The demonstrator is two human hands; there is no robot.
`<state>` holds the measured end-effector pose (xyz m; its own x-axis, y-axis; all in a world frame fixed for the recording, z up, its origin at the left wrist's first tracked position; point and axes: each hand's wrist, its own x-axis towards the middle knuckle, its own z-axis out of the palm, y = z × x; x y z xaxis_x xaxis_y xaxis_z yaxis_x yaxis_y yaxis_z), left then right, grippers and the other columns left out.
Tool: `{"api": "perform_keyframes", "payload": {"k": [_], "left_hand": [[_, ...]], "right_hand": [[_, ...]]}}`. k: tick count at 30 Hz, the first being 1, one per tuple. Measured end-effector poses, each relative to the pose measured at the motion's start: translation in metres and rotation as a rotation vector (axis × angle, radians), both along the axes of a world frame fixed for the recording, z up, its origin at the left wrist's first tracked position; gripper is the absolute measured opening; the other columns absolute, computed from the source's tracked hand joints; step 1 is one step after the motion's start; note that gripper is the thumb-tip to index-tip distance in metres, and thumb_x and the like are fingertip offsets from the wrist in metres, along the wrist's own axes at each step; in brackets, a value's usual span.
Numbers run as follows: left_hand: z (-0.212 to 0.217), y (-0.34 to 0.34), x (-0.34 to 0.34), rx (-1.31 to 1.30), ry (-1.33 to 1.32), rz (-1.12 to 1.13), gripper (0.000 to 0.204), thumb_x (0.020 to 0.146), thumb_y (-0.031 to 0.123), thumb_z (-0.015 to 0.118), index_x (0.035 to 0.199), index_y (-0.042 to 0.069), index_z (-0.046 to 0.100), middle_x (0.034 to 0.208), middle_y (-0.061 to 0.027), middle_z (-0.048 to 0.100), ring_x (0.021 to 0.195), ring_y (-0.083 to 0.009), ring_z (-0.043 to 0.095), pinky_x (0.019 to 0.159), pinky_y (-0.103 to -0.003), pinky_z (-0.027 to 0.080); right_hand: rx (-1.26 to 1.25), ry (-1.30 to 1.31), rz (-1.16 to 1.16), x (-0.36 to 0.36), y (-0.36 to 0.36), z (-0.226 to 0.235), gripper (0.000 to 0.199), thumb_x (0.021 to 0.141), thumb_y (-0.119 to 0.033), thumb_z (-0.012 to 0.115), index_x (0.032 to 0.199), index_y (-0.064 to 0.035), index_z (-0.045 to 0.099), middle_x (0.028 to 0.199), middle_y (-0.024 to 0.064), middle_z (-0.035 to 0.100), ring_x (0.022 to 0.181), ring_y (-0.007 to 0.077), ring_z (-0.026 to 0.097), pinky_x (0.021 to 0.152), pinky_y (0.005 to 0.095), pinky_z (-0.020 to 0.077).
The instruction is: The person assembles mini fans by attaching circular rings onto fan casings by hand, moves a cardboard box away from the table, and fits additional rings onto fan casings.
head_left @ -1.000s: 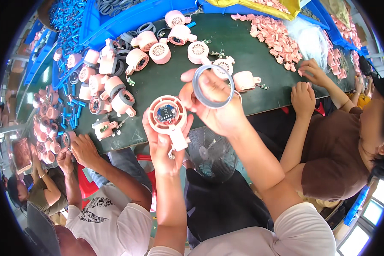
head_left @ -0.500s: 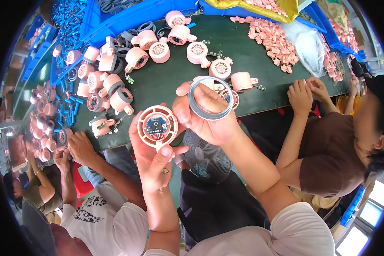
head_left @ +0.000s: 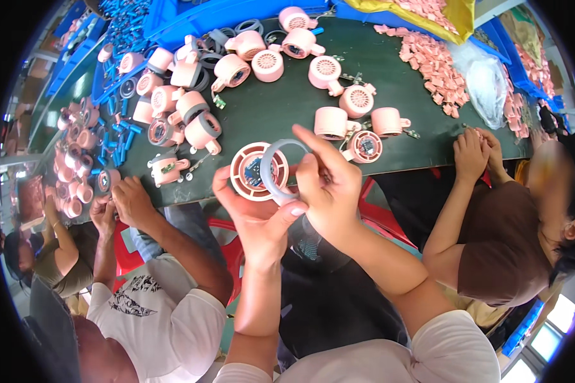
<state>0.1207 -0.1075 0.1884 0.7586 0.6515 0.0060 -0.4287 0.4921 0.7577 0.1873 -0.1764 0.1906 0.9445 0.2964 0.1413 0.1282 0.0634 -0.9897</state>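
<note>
My left hand grips a round pink fan housing with a small circuit board showing in its open face. My right hand pinches a grey ring and presses it against the right side of that housing. Both hands are raised just in front of the near edge of the dark green table. Several pink fan bodies lie on the table just beyond my hands.
More pink fan bodies and grey rings crowd the table's left. A heap of small pink parts and a clear bag lie at the right. A person in a white shirt works at my left, a person in brown at my right.
My right hand has brought the grey ring down and left from above the table until it meets the pink housing. My left hand has lifted the housing slightly toward it.
</note>
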Motion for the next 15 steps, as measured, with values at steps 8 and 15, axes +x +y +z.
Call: {"api": "perform_keyframes", "payload": {"k": [8, 15], "left_hand": [[-0.002, 0.023, -0.017, 0.069, 0.120, -0.129, 0.089, 0.062, 0.011, 0.080, 0.132, 0.008, 0.025, 0.128, -0.0180, 0.040, 0.107, -0.0260, 0.053, 0.081, -0.036, 0.052], [0.005, 0.015, -0.022, -0.078, -0.016, -0.176, 0.079, 0.067, -0.003, 0.075, 0.129, 0.013, 0.028, 0.127, -0.0125, 0.042, 0.115, -0.0244, 0.048, 0.095, -0.041, 0.044]], "right_hand": [[0.092, -0.006, 0.529, 0.028, -0.020, 0.035, 0.049, 0.079, -0.001, 0.065, 0.125, 0.0009, 0.049, 0.077, 0.0048, 0.063, 0.069, 0.0075, 0.060, 0.058, 0.0201, 0.0462], [-0.067, -0.559, 0.675, 0.042, -0.021, 0.045, 0.045, 0.070, -0.009, 0.072, 0.113, -0.0053, 0.062, 0.073, 0.0097, 0.065, 0.055, 0.0152, 0.060, 0.048, 0.0279, 0.0449]]}}
